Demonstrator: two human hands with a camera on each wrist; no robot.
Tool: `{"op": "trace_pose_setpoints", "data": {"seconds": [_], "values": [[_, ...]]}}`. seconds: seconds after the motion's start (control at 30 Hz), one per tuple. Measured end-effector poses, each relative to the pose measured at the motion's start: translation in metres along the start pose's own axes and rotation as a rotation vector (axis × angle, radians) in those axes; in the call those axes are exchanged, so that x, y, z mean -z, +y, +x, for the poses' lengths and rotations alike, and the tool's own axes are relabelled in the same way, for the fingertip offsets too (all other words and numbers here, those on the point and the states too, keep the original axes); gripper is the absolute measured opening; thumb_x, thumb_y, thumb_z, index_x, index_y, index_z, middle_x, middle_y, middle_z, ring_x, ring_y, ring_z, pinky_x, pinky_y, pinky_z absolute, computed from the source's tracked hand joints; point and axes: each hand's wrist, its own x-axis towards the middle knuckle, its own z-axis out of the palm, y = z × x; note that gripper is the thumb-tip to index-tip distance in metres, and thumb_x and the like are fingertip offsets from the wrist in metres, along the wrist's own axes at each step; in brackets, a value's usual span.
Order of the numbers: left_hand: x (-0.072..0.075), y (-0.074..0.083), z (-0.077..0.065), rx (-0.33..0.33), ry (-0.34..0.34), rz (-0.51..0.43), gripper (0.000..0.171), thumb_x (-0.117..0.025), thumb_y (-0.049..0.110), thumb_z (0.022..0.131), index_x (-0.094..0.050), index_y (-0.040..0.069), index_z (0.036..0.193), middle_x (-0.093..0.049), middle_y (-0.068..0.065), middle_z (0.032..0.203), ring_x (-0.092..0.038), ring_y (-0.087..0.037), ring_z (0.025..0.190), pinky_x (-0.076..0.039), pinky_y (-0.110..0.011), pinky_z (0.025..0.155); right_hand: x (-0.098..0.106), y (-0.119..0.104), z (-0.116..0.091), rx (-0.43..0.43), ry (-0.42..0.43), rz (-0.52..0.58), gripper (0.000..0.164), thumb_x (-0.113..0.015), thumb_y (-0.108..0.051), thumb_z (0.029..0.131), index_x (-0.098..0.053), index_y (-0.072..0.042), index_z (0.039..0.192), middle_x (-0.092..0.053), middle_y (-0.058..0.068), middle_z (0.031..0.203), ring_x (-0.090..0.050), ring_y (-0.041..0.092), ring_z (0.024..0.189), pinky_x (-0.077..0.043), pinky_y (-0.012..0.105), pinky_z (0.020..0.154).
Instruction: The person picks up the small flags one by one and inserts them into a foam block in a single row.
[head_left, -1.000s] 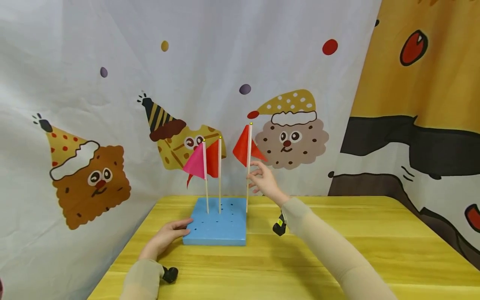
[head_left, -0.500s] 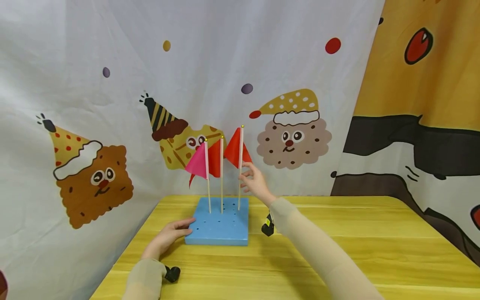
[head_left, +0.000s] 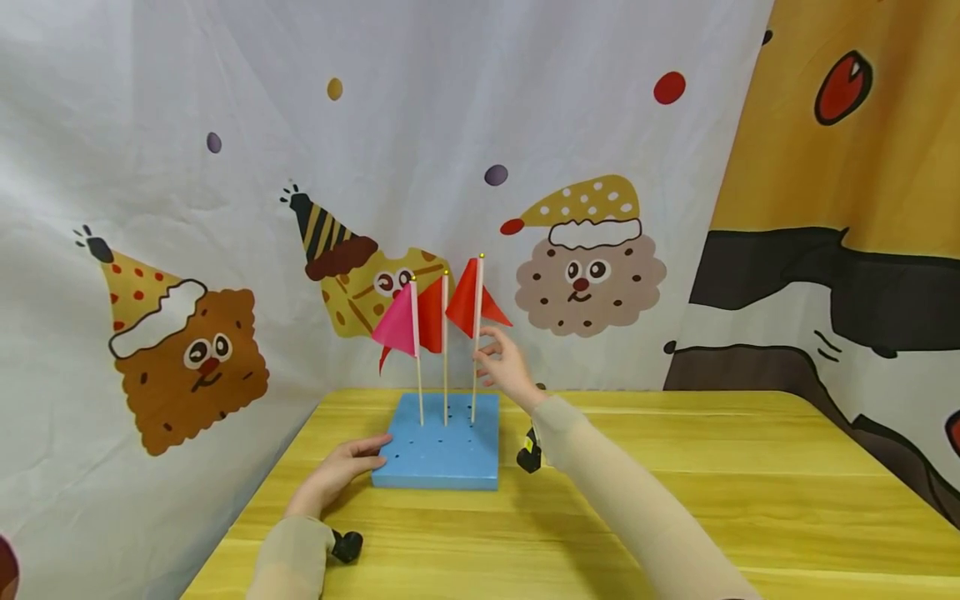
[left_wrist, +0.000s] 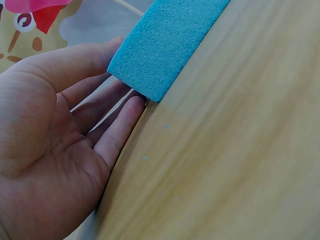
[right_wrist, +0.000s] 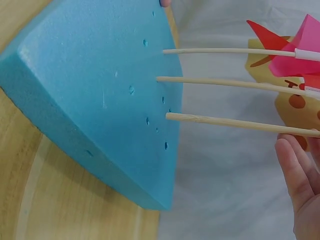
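Observation:
A blue foam block (head_left: 435,468) with small holes in its top lies on the table. My left hand (head_left: 337,471) rests against its left side, thumb at the top edge and fingers along the side in the left wrist view. My right hand (head_left: 506,367) pinches the wooden stick of a red flag (head_left: 463,304) and holds it upright over the block's right part. In the right wrist view, the lower end of this stick (right_wrist: 215,121) is close over several holes. A pink flag (head_left: 397,325) and another red flag (head_left: 432,312) stand upright in the block, left of the held one.
The light wooden table (head_left: 675,475) runs on to the right of the block. Close behind it hangs a white curtain (head_left: 420,125) printed with cartoon biscuits. A black wrist camera (head_left: 528,454) sits at the right sleeve, another black camera (head_left: 347,547) at the left.
My right hand has carried the red flag left, from the block's right edge to over its holes, and slightly lower. The left hand stays at the block's side.

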Motion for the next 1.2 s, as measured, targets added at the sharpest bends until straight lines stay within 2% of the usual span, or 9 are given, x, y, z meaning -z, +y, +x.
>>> {"op": "trace_pose_setpoints", "data": {"seconds": [0.13,0.2,0.43,0.57,0.7,0.87,1.0,1.2], "values": [[0.000,0.000,0.001,0.005,0.005,0.007,0.052,-0.064,0.019,0.095,-0.049,0.002,0.142,-0.035,-0.022,0.151,-0.032,-0.041,0.137,-0.031,-0.053,0.109,-0.001,0.002,0.000,-0.004,-0.011,0.005,0.039,-0.061,-0.006,0.095,-0.052,-0.015,0.133,-0.067,0.021,0.099,-0.065,0.049,0.080,-0.058,0.041,0.057],[0.000,0.000,0.001,0.008,0.006,0.011,0.052,-0.064,0.019,0.095,-0.049,0.002,0.142,-0.036,-0.022,0.150,-0.033,-0.041,0.137,-0.032,-0.052,0.109,-0.001,0.003,-0.001,0.001,-0.014,0.002,0.040,-0.061,-0.005,0.096,-0.052,-0.015,0.133,-0.066,0.023,0.100,-0.065,0.048,0.080,-0.058,0.041,0.057],[-0.001,-0.001,0.001,0.021,0.010,-0.001,0.052,-0.064,0.018,0.095,-0.049,0.001,0.142,-0.036,-0.021,0.150,-0.032,-0.041,0.137,-0.031,-0.052,0.109,-0.004,0.010,0.000,0.028,-0.015,-0.011,0.038,-0.061,-0.006,0.096,-0.052,-0.014,0.132,-0.067,0.023,0.100,-0.065,0.048,0.078,-0.055,0.058,0.064],[0.000,-0.001,0.002,0.018,0.009,0.011,0.052,-0.063,0.018,0.096,-0.048,0.000,0.142,-0.036,-0.022,0.150,-0.031,-0.041,0.137,-0.033,-0.051,0.109,-0.005,0.011,0.000,0.030,-0.007,-0.017,0.037,-0.061,-0.007,0.096,-0.053,-0.015,0.131,-0.067,0.021,0.098,-0.064,0.049,0.078,-0.057,0.051,0.060],[0.000,0.000,0.001,0.011,0.000,0.019,0.053,-0.063,0.019,0.096,-0.048,0.000,0.142,-0.036,-0.022,0.150,-0.032,-0.041,0.137,-0.035,-0.049,0.108,-0.006,0.013,0.000,0.032,-0.015,-0.027,0.037,-0.061,-0.007,0.096,-0.053,-0.015,0.131,-0.066,0.023,0.100,-0.064,0.050,0.079,-0.058,0.043,0.056],[0.002,0.000,0.000,-0.012,-0.024,0.014,0.055,-0.063,0.021,0.096,-0.045,-0.002,0.143,-0.034,-0.025,0.150,-0.033,-0.043,0.136,-0.037,-0.048,0.107,-0.008,0.015,-0.001,0.020,-0.032,-0.034,0.037,-0.060,-0.008,0.097,-0.052,-0.017,0.132,-0.065,0.024,0.102,-0.066,0.044,0.078,-0.058,0.036,0.055],[0.001,0.000,0.001,-0.004,-0.015,0.009,0.055,-0.063,0.021,0.096,-0.046,-0.001,0.143,-0.034,-0.023,0.150,-0.033,-0.041,0.136,-0.037,-0.045,0.107,-0.009,0.016,-0.002,-0.005,-0.034,-0.011,0.037,-0.059,-0.008,0.097,-0.052,-0.018,0.132,-0.064,0.024,0.103,-0.063,0.048,0.081,-0.057,0.034,0.056],[0.000,0.000,0.001,0.007,-0.004,-0.006,0.053,-0.064,0.018,0.095,-0.049,0.000,0.142,-0.034,-0.023,0.151,-0.030,-0.041,0.138,-0.031,-0.052,0.109,-0.010,0.016,-0.002,0.002,-0.029,-0.028,0.037,-0.059,-0.007,0.097,-0.052,-0.019,0.131,-0.064,0.024,0.102,-0.064,0.046,0.079,-0.057,0.034,0.056]]}}
